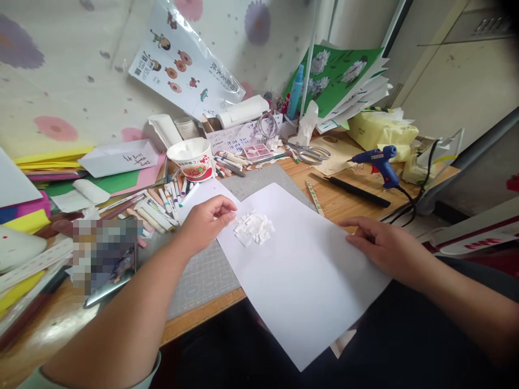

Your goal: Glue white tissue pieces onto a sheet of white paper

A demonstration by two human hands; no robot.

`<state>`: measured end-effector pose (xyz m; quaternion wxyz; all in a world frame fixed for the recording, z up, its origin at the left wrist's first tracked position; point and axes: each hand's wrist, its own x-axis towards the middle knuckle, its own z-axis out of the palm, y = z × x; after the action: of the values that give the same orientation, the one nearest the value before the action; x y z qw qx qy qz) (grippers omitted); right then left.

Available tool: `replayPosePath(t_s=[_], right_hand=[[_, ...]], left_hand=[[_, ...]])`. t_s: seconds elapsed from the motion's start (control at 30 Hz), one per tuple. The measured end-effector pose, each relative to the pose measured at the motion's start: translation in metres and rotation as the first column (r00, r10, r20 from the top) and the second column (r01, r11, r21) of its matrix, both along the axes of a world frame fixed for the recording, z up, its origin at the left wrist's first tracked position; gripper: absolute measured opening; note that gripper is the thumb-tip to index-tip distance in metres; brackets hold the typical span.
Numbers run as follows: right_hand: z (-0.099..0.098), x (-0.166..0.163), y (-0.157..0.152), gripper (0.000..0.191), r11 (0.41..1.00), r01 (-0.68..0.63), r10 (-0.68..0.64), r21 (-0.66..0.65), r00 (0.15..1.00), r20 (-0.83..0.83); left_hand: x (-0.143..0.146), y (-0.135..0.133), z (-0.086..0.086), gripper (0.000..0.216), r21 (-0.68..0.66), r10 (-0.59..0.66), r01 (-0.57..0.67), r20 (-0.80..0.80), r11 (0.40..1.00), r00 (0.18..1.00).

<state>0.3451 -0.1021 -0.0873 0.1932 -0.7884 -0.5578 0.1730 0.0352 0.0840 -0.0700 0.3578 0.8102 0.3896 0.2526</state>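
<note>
A large white sheet of paper lies on the table's near edge and hangs over it toward me. Near its far left part sits a small heap of white paper pieces, layered like a flower. My left hand is just left of this heap, at the sheet's edge. Its fingers are curled with thumb and index close together; anything between them is too small to make out. At the sheet's right edge, my right hand grips the paper, thumb on top and fingers at the rim.
A grey cutting mat lies beneath the sheet. Markers and a paper bowl stand to the left, a phone nearer me. Scissors, a black-handled knife-like tool and a blue glue gun with its cord lie right.
</note>
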Motion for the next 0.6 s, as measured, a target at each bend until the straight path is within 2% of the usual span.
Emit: replayPosePath(t_s=[0.1,0.17,0.23,0.3,0.37,0.43,0.5,0.6], right_hand=[[0.007,0.014,0.016,0.037,0.995,-0.096,0.099,-0.03,0.982,0.158],[0.009,0.021,0.023,0.038,0.987,-0.153,0.161,-0.052,0.939,0.303],[0.01,0.024,0.028,0.036,0.973,-0.23,0.212,-0.012,0.874,0.436],[0.014,0.019,0.034,0.034,0.925,-0.375,0.297,0.063,0.817,0.494],[0.018,0.006,0.044,0.032,0.821,-0.559,0.44,0.116,0.748,0.497],[0.021,-0.014,0.056,0.032,0.681,-0.72,0.585,0.133,0.644,0.493],[0.021,-0.034,0.071,0.036,0.547,-0.828,0.693,0.122,0.53,0.489],[0.015,-0.056,0.091,0.046,0.444,-0.895,0.799,0.054,0.422,0.429]], left_hand=[[0.003,-0.003,-0.002,0.013,0.016,0.008,-0.008,-0.039,1.0,0.999],[0.004,-0.003,-0.002,0.013,0.019,0.023,-0.022,-0.057,1.0,0.998],[0.004,-0.003,-0.002,0.014,0.018,0.042,-0.04,-0.072,0.999,0.997],[0.005,-0.004,-0.001,0.015,0.012,0.057,-0.056,-0.086,0.998,0.995],[0.006,-0.005,0.0,0.016,0.005,0.061,-0.061,-0.098,0.998,0.993],[0.008,-0.007,0.001,0.015,-0.002,0.053,-0.054,-0.11,0.999,0.992],[0.009,-0.008,0.002,0.015,-0.003,0.041,-0.042,-0.125,0.999,0.991],[0.01,-0.01,0.0,0.019,-0.055,0.044,-0.051,-0.136,0.997,0.99]])
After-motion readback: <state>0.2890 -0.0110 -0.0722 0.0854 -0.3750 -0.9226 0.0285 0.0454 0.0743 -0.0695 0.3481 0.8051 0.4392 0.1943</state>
